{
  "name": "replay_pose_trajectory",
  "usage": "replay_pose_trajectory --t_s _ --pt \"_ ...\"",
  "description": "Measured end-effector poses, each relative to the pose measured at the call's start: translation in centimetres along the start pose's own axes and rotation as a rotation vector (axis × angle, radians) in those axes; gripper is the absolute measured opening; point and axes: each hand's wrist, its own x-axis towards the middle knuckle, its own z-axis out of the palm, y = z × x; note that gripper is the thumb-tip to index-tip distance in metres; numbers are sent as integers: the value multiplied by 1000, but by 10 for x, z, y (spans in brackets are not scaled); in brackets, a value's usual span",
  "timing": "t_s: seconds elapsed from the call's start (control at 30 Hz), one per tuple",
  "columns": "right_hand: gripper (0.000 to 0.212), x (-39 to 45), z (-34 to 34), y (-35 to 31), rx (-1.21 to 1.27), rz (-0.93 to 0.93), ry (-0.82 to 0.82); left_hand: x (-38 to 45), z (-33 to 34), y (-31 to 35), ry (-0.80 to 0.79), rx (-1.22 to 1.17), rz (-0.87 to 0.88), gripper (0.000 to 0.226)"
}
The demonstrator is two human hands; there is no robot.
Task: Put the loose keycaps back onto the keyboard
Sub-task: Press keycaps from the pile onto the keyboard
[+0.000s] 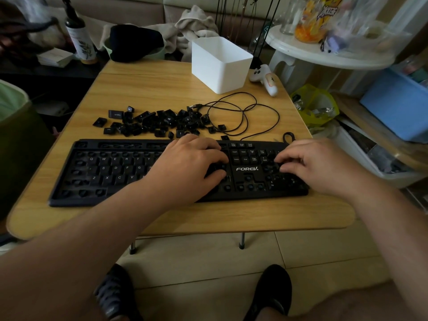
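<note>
A black keyboard (111, 172) lies across the front of the wooden table (148, 84). Many of its sockets are bare, while letter keys and the navigation block carry caps. A pile of loose black keycaps (157, 122) lies just behind it. My left hand (187, 163) rests on the keyboard right of the letter keys, fingers bent, tips touching the key area left of the logo. My right hand (315, 165) hovers over the number pad with fingers curled and thumb close to the fingertips. Whether it pinches a keycap is hidden.
The keyboard's black cable (245, 112) loops behind the number pad. A white box (220, 66) stands at the back of the table, with a white controller (266, 79) beside it at the right edge. Bins and a white shelf crowd the right side.
</note>
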Motion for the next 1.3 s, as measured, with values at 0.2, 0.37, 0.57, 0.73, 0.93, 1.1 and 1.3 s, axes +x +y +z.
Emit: replay_pose_trajectory --t_s 0.2,0.37,0.57,0.73,0.93,1.1,1.3 --pt "25 3 3 -7 -32 -13 -3 0 0 0 1 4 2 41" --pt "24 4 3 -13 -69 12 -1 0 -1 0 -8 7 -3 43" --pt "17 9 8 -16 -51 83 18 0 -1 1 -11 1 -2 46" --pt "15 13 5 -22 -3 214 -13 -1 -1 2 -12 -5 1 48" --pt "17 17 1 -24 118 316 -38 -1 -1 2 -17 -2 -3 47" --pt "15 17 4 -25 108 318 -71 -1 -1 3 -12 2 6 47" --pt "8 8 -11 -15 283 360 35 0 -1 3 -5 11 13 44"
